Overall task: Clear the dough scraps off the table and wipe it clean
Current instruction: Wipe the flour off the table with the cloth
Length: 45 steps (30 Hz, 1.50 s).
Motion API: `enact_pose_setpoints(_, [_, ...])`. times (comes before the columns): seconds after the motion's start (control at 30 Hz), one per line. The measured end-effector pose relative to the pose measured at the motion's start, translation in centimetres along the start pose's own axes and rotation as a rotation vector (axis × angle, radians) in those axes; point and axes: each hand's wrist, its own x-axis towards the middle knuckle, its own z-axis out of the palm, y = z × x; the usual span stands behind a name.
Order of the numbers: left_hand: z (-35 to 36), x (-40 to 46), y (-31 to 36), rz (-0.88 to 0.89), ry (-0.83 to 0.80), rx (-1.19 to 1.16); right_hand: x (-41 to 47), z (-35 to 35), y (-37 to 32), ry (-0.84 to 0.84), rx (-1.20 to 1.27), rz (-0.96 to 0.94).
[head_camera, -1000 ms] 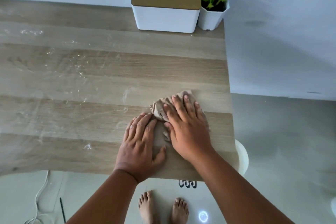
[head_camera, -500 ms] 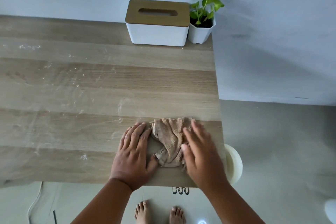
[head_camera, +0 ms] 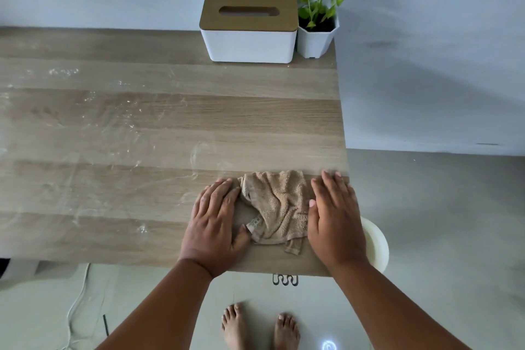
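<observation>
A crumpled beige towel (head_camera: 278, 204) lies on the wooden table (head_camera: 170, 133) near its front right corner. My left hand (head_camera: 213, 219) rests flat on the table just left of the towel, its thumb touching the towel's edge. My right hand (head_camera: 335, 219) lies flat at the towel's right side, fingers straight, by the table's right edge. White flour smears and small dough bits (head_camera: 142, 228) streak the left and middle of the tabletop.
A white tissue box (head_camera: 248, 28) with a wooden lid and a small potted plant (head_camera: 319, 25) stand at the back right against the wall. A white round object (head_camera: 375, 244) sits below the table's right front corner. A white cable (head_camera: 76, 304) lies on the floor.
My right hand has come off the top of the towel and moved to its right side. The towel now lies uncovered between both hands. My left hand has stayed in place.
</observation>
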Motion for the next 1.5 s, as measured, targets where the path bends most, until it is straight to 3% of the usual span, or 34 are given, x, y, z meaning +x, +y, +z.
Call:
enact_pose_setpoints(0.13, [-0.4,0.0,0.4,-0.021,0.004,-0.049,0.0,-0.2,-0.1,-0.006,0.016,0.012])
enact_pose_setpoints(0.27, [-0.7,1.6,2.6,-0.124,0.220,-0.142,0.1,-0.5,-0.2,-0.020,0.022,-0.001])
enact_pose_setpoints(0.33, [-0.6,3.6,5.2,-0.066,0.273,-0.141,0.2,-0.8,-0.4,-0.036,0.030,0.008])
enact_pose_setpoints(0.43, [1.2,5.7,9.6,0.063,0.089,-0.105,0.0,-1.0,-0.3,-0.072,0.051,0.043])
enact_pose_setpoints(0.57, [4.2,4.9,11.2,-0.055,-0.166,0.143,0.2,-1.1,0.1,-0.042,0.123,0.032])
enact_pose_setpoints(0.93, [0.6,-2.9,1.1,-0.204,-0.152,0.308,-0.1,-0.5,-1.1,-0.011,-0.055,0.025])
enact_pose_setpoints(1.1, [0.1,1.6,-0.5,-0.369,-0.148,0.299,3.3,0.2,-4.8,-0.123,-0.018,0.057])
enact_pose_setpoints(1.23, [0.9,7.8,0.7,-0.466,-0.084,0.236,6.3,2.9,-7.2,-0.173,-0.016,0.199])
enact_pose_setpoints(1.33, [1.5,8.5,1.1,-0.356,-0.085,0.222,6.9,4.5,-7.3,-0.169,-0.123,0.213])
enact_pose_setpoints(1.5, [1.1,1.9,0.4,-0.096,-0.098,0.247,6.6,4.5,-7.6,-0.228,-0.173,0.217])
